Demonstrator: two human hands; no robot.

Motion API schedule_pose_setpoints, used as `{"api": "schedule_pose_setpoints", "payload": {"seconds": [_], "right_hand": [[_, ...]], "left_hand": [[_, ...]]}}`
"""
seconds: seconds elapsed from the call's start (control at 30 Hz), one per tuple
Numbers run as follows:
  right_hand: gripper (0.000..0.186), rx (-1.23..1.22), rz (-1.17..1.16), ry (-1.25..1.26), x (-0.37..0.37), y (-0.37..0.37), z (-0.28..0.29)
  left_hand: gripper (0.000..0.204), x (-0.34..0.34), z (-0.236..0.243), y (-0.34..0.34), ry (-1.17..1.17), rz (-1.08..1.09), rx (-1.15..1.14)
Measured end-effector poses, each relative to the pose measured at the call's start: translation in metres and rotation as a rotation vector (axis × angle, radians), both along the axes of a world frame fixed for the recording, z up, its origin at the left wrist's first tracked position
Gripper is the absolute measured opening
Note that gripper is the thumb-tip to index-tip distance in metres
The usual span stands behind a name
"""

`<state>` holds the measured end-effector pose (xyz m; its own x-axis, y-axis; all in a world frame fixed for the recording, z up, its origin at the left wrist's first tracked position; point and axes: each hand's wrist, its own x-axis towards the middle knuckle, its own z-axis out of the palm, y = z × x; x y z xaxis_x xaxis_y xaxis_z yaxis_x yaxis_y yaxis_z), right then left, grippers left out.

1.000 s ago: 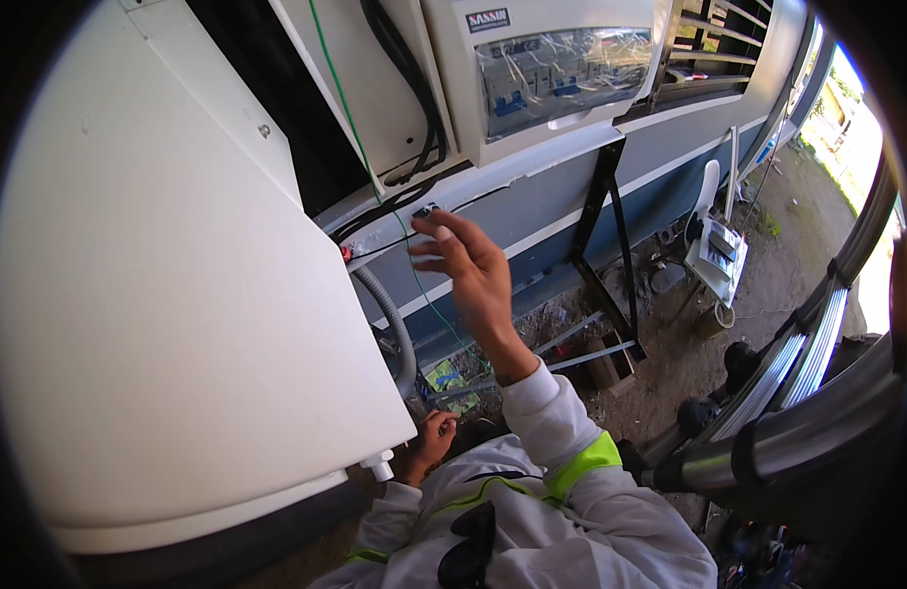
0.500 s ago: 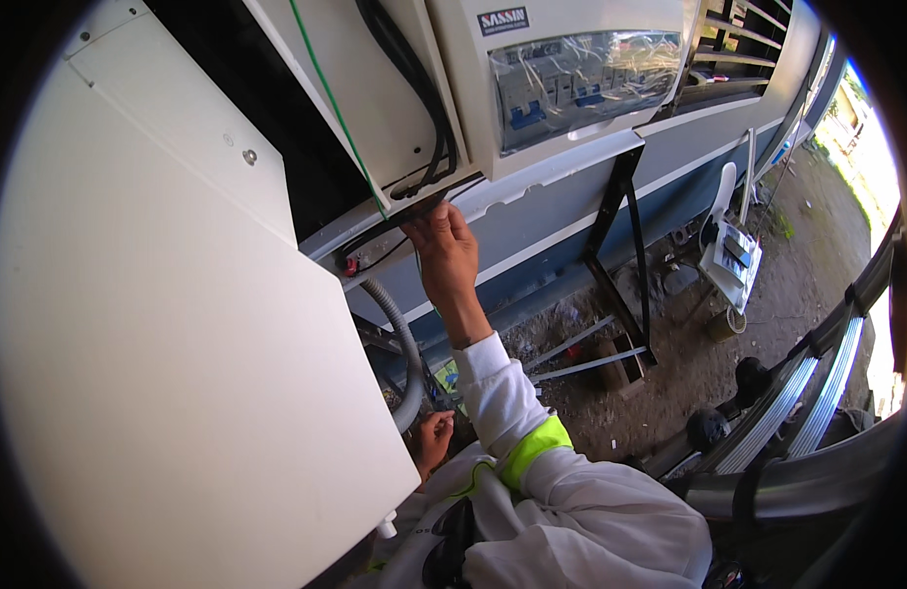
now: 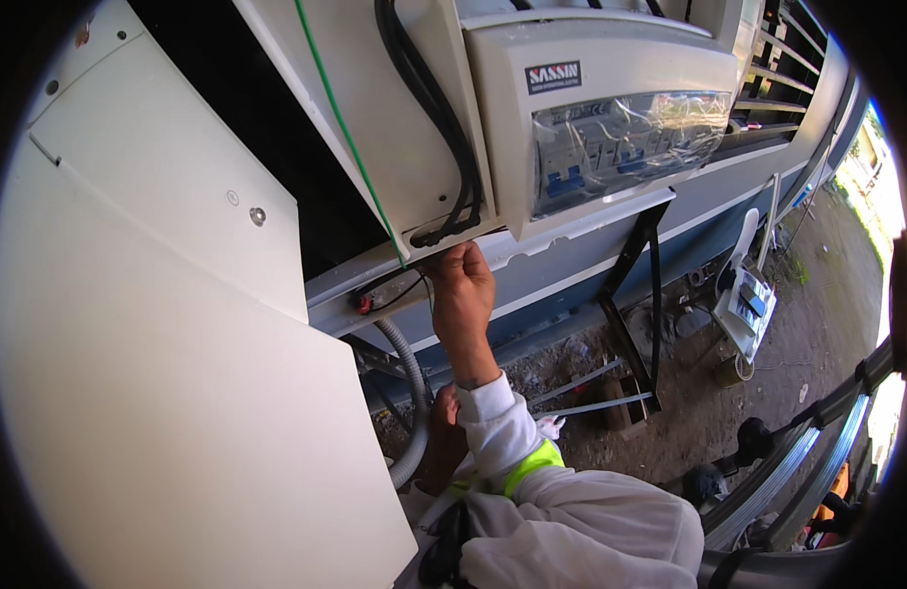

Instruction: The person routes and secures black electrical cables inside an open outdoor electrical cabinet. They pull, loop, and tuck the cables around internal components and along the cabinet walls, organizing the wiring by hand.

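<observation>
My right hand (image 3: 463,287) is raised to the bottom lip of an open white electrical cabinet (image 3: 375,118). Its fingers are curled right under a bundle of black cables (image 3: 444,147) that runs down the cabinet's inside. A thin green wire (image 3: 346,128) slants down beside the bundle, and a small red part (image 3: 363,304) sits on the lip to the left of the hand. My left hand (image 3: 442,432) is lower, beside a grey corrugated conduit (image 3: 412,393), and the right forearm hides much of it. I cannot tell its grip.
The large white cabinet door (image 3: 159,393) stands open on the left. A breaker box with a clear cover (image 3: 620,147) is at the upper right. Below are a black metal bracket (image 3: 640,294), dirt ground with debris, a white object (image 3: 748,294) and ladder rails (image 3: 807,452).
The view has moved closer to the cabinet. My right hand went up from the lower wiring to the cabinet's bottom lip under the black cables. My left hand stayed by the conduit.
</observation>
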<state>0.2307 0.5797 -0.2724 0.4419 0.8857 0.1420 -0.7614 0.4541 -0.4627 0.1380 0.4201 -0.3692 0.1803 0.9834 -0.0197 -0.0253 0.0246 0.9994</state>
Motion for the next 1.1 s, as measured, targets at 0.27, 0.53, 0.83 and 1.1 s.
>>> {"api": "schedule_pose_setpoints", "payload": {"seconds": [0.27, 0.53, 0.83, 1.1], "right_hand": [[0.024, -0.138, 0.067, -0.486, 0.066, -0.016, 0.004], [0.019, -0.206, -0.112, -0.869, 0.082, -0.011, 0.018], [0.006, -0.158, -0.226, -0.72, 0.065, 0.003, 0.011], [0.009, -0.167, -0.561, -0.952, 0.059, 0.009, 0.009]], "left_hand": [[0.053, 0.059, 0.054, 0.052, 0.078, 0.695, 0.644], [0.055, 0.054, 0.092, 0.125, 0.338, 1.104, 0.567], [0.046, 0.044, 0.087, 0.16, 0.299, 1.205, 0.595], [0.048, 0.043, 0.078, 0.154, 0.341, 1.134, 0.654]]}}
